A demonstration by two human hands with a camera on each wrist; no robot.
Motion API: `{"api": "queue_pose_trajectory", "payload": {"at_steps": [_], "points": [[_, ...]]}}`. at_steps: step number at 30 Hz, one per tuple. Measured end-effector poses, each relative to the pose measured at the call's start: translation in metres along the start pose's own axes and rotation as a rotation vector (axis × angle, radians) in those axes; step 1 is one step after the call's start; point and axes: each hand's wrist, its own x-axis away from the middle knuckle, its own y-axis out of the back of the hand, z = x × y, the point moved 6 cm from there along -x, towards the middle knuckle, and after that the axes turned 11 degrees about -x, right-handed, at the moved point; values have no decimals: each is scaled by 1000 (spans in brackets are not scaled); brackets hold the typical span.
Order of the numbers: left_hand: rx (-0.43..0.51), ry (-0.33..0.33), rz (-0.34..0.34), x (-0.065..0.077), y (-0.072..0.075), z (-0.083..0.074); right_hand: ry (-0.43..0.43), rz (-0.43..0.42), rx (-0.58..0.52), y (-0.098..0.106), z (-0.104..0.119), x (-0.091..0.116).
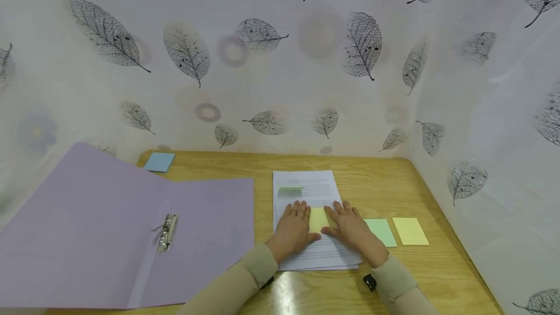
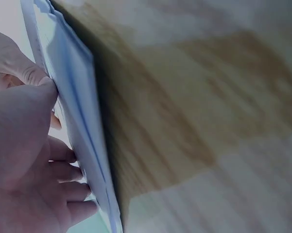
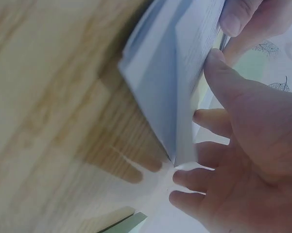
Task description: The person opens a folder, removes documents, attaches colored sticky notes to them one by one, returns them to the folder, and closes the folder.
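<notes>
A stack of printed sheets [image 1: 321,256] lies in the middle of the wooden table, its lower edges slightly fanned. Across its left part my left hand [image 1: 294,227] rests with fingers extended. My right hand [image 1: 349,227] lies opposite, fingers spread over the right side of the page. Between them a yellow sticky note [image 1: 318,219] sits on the top sheet, both thumbs at its lower part and the fingers along its sides. Higher on the same page is a green sticky note [image 1: 290,192]. In the right wrist view the sheets' edges [image 3: 155,92] show layered beside the fingers.
An opened purple folder [image 1: 210,237] with a metal clip [image 1: 168,233] covers the left side. Right of the papers lie a green note pad [image 1: 381,232] and a yellow note pad [image 1: 410,231]. A blue note pad [image 1: 159,162] sits at the back left. Leaf-patterned curtains [image 1: 280,77] surround the table.
</notes>
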Motion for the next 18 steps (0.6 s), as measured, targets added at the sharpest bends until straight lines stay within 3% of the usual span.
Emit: {"api": "queue_pose_trajectory", "payload": {"at_steps": [11,18], "points": [[4,-28,21,1,-2,0,-14,1,-25,-2,-6,0],[111,-59,31,3,-5,4,15,6,-32,-2,-4,-1]]}}
